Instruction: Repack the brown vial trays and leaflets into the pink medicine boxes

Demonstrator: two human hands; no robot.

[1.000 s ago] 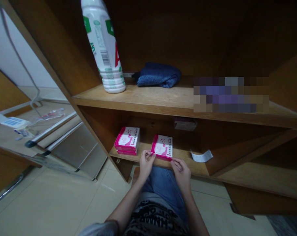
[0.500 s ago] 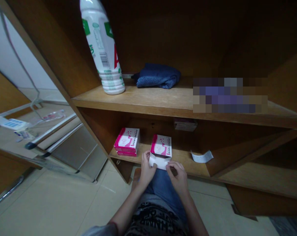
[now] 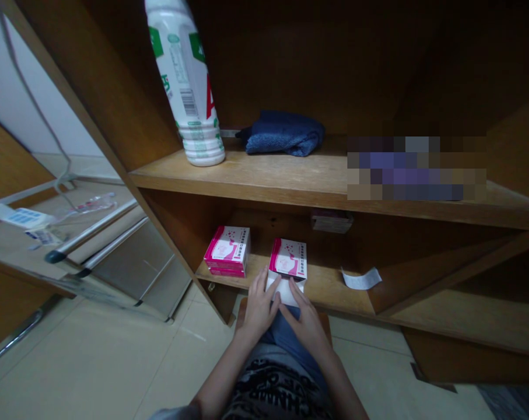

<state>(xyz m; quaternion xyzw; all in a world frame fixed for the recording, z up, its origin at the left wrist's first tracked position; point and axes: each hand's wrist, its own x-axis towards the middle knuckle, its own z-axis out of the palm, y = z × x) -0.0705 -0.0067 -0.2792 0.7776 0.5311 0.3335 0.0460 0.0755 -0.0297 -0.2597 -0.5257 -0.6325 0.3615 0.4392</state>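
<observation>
A pink-and-white carton (image 3: 288,259) stands tilted at the front of the lower wooden shelf (image 3: 334,294), with a white flap (image 3: 285,290) showing at its near end. My left hand (image 3: 259,306) grips the carton's near end from the left. My right hand (image 3: 303,324) lies against the flap, its fingers pointing up and to the left. Both hands sit close together over my jeans-covered lap (image 3: 286,332). To the left stands a stack of similar pink cartons (image 3: 227,251), which neither hand touches.
A white plastic bottle (image 3: 188,87) and a folded blue towel (image 3: 284,134) stand on the upper shelf (image 3: 264,175). A white paper slip (image 3: 361,279) lies on the lower shelf. Metal rails (image 3: 93,233) and a tiled floor (image 3: 72,356) lie left.
The white flap has folded in and looks shorter than half a second ago. My hands have drawn closer together over it, and my right hand has moved onto the flap.
</observation>
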